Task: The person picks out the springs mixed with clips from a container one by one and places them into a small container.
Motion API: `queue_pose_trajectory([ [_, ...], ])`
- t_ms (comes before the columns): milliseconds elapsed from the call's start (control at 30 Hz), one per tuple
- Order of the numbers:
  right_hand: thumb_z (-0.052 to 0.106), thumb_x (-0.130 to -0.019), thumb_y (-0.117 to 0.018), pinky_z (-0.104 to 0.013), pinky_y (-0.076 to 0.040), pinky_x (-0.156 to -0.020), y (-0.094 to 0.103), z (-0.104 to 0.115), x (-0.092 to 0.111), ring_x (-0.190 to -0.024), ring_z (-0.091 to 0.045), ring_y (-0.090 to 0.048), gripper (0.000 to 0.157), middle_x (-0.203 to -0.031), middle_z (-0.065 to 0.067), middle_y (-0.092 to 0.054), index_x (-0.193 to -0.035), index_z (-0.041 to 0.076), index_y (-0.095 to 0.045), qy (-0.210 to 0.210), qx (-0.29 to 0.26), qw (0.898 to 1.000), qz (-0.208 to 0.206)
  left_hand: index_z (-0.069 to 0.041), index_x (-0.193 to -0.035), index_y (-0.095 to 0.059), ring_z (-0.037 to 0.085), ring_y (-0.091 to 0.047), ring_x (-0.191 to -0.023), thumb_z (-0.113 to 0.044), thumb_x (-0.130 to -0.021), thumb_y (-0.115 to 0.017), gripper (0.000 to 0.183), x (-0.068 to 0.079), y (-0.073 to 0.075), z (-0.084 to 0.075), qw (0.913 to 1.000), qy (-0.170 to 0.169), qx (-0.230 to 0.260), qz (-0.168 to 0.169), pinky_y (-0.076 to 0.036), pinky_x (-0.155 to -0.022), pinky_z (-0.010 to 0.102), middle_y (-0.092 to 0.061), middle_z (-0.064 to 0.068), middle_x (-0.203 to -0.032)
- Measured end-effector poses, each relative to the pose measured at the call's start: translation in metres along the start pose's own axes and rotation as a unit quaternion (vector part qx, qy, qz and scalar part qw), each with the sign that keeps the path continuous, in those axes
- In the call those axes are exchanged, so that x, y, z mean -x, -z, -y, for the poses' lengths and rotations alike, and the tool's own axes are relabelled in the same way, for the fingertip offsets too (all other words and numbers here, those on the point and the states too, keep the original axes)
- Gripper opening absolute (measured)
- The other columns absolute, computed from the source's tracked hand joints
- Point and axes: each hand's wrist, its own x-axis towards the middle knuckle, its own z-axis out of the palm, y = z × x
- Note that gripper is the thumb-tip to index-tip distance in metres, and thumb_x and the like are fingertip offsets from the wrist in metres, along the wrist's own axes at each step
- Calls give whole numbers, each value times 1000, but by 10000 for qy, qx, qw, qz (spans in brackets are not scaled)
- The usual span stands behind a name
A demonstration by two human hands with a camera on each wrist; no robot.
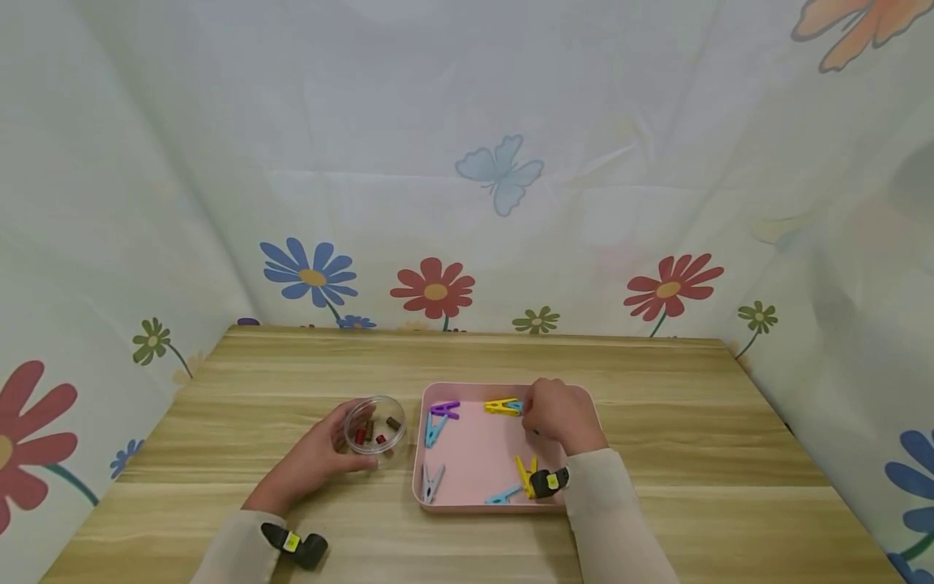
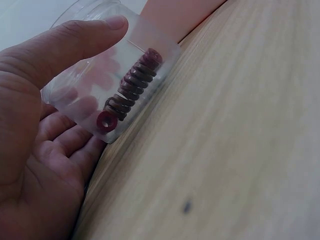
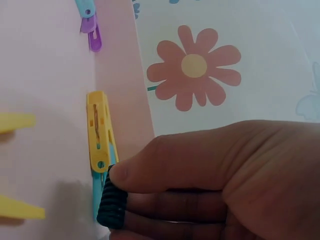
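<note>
My left hand (image 1: 314,458) grips a clear plastic jar (image 2: 167,52) around its side, thumb on one side and fingers on the other. Inside lie several small coil springs (image 2: 136,82), dark red and brown. My right hand (image 1: 560,415) is over the far right part of the pink tray (image 1: 474,458). Between its thumb and fingers, the right wrist view shows a dark green coil spring (image 3: 112,206) being pinched. Just beside that spring, a yellow clothespin (image 3: 97,130) and a light blue clothespin (image 3: 97,200) lie against the tray wall.
Elsewhere in the tray are a purple clothespin (image 1: 445,410), a blue one (image 1: 435,430), a grey one (image 1: 431,484), another blue one (image 1: 503,495) and a yellow one (image 1: 525,477). The wooden table (image 1: 350,361) meets a flower-printed curtain (image 1: 409,219) at its back.
</note>
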Motion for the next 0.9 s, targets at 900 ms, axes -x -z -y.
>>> queue_pose_trajectory([
  [900,13,-85,-72,-27,-53,-67,0,26,0,-72,-15,-56,5,-82,2,-67,-90,11,-73,766,-1285,9873,-534,-27,-142,-41,28,-40,-141,-39,-69,-86,86,0,0,2,10000,29,8,-51,-29,-115,53,-47,5,-148],
])
